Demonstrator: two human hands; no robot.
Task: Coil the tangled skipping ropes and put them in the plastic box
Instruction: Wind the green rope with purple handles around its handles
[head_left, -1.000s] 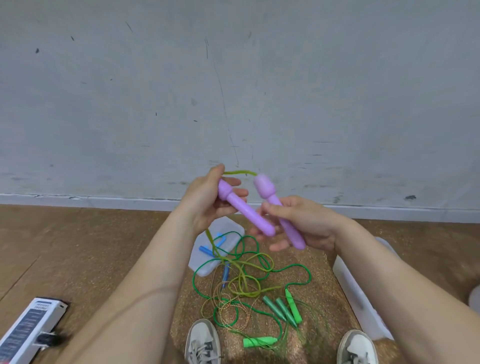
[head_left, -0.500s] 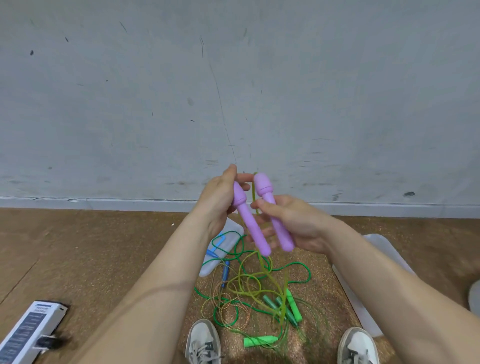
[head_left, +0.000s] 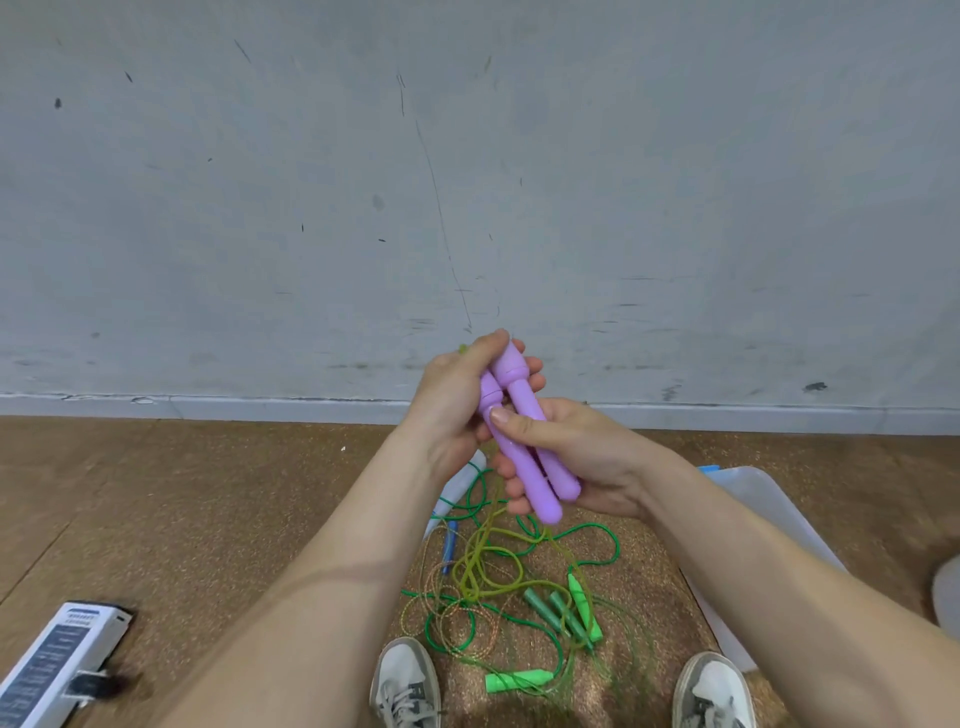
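L hand (head_left: 452, 400) and R hand (head_left: 576, 457) are both up in front, over the floor pile. L hand curls its fingers round the bulb ends of the two purple handles (head_left: 524, 452), thumb up along the top. R hand grips the shafts lower down, thumb pressed across the front, fingers curled behind. The handles lie side by side, touching, tilted w/ bulb ends up and away. Their yellow-green rope (head_left: 483, 558) drops from behind the hands to the floor (head_left: 208, 493) and runs into the tangle.

The tangle sits below the hands, just ahead of L shoe (head_left: 405, 680) and R shoe (head_left: 714, 688):
- dark green rope (head_left: 617, 545) in wide loops
- thin brownish braided rope (head_left: 467, 623)
- two dark green handles (head_left: 550, 610) side by side, w/ a bright green handle (head_left: 584, 605) just beside them
- another bright green handle (head_left: 519, 679), flat, nearer the shoes
- blue handle (head_left: 450, 545) at the L edge

The ropes cross each other; can't tell which is on top in most spots.

Plastic box (head_left: 769, 514) is translucent, on the floor to the R, largely hidden by the R forearm. A pale translucent piece (head_left: 457, 493) pokes out below the L wrist, and the hand covers the rest, so I can't tell what it is. White device w/ dark panel (head_left: 57, 660) is lower L, well apart from the ropes. Scuffed grey wall (head_left: 467, 182) ahead.
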